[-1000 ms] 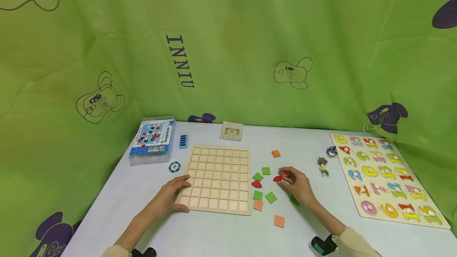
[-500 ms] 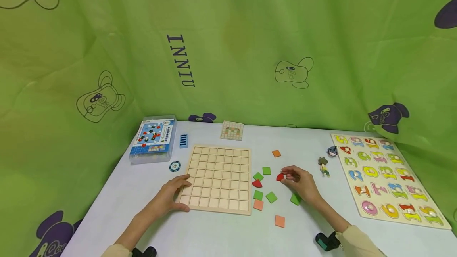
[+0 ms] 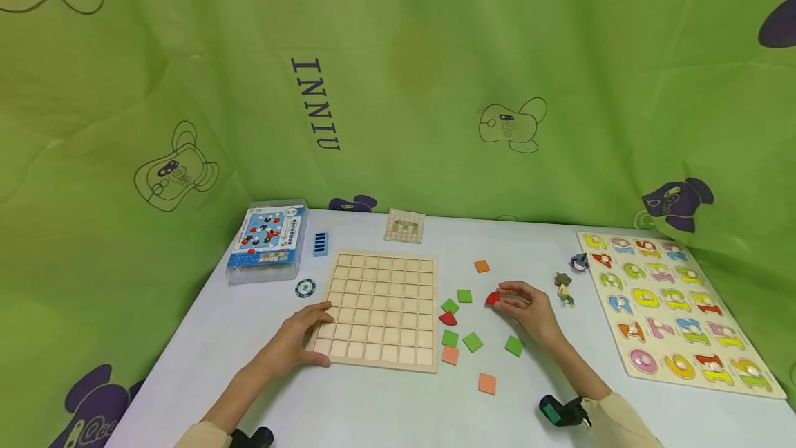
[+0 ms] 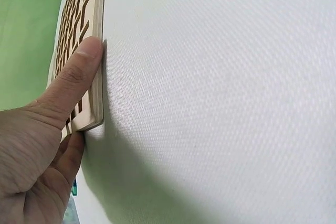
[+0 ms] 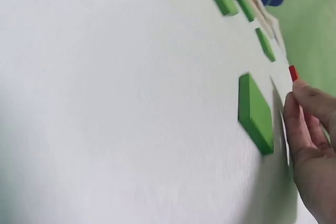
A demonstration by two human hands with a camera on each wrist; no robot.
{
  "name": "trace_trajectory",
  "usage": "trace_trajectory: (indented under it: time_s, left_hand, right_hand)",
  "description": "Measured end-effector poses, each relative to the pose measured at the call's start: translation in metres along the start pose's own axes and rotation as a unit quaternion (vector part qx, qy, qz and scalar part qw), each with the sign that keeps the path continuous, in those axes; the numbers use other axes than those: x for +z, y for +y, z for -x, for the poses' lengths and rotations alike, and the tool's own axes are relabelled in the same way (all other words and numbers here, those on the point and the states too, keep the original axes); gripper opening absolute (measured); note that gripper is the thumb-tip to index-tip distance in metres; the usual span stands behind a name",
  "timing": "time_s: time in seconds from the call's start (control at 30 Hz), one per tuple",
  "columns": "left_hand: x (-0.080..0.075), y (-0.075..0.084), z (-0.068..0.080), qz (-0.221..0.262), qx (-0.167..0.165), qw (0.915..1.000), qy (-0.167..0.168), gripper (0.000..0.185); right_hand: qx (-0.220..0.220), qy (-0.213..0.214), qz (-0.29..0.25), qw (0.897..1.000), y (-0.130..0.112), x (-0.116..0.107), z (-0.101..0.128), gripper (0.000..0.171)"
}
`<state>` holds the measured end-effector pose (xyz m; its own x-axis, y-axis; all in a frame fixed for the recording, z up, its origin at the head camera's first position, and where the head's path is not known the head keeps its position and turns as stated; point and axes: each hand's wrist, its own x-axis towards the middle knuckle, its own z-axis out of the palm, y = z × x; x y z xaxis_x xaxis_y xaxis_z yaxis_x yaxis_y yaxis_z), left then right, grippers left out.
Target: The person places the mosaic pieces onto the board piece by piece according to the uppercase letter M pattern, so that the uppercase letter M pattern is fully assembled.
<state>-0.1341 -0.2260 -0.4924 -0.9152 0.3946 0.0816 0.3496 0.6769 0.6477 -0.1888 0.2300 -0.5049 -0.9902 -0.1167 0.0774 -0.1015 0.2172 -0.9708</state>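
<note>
A wooden grid board (image 3: 381, 310) with empty square cells lies on the white table (image 3: 385, 406). My left hand (image 3: 297, 337) holds its near left corner, thumb on the front edge (image 4: 89, 66). My right hand (image 3: 525, 310) pinches a small red rounded tile (image 3: 493, 297) just above the table, right of the board; its edge shows at the fingertips (image 5: 293, 73). Loose tiles lie between board and hand: green squares (image 3: 472, 342) (image 3: 513, 346) (image 5: 255, 113), another red tile (image 3: 447, 319), orange squares (image 3: 487, 384) (image 3: 481, 267).
A number puzzle board (image 3: 668, 310) lies at the right. Two small figurines (image 3: 564, 289) stand beside it. A blue boxed game (image 3: 267, 240), a blue block (image 3: 320, 244), a round chip (image 3: 304, 288) and a pattern card (image 3: 405, 225) sit at the back. Green cloth surrounds the table.
My right hand has lifted the red tile and moved it back and slightly right, uncovering a green square that its wrist hid. The left hand and board have stayed put.
</note>
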Motion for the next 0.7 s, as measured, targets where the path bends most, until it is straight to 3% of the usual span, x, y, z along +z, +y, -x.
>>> trace_trajectory:
  time_s: [0.27, 0.7]
  left_hand:
    - [-0.002, 0.004, -0.004, -0.017, -0.001, 0.9998, 0.005, 0.067]
    - [-0.006, 0.008, -0.009, -0.029, -0.014, 0.9995, -0.004, 0.065]
  right_hand:
    - [0.066, 0.031, -0.017, 0.997, -0.007, 0.006, -0.002, 0.045]
    - [0.079, 0.039, -0.07, 0.994, -0.014, 0.019, -0.009, 0.048]
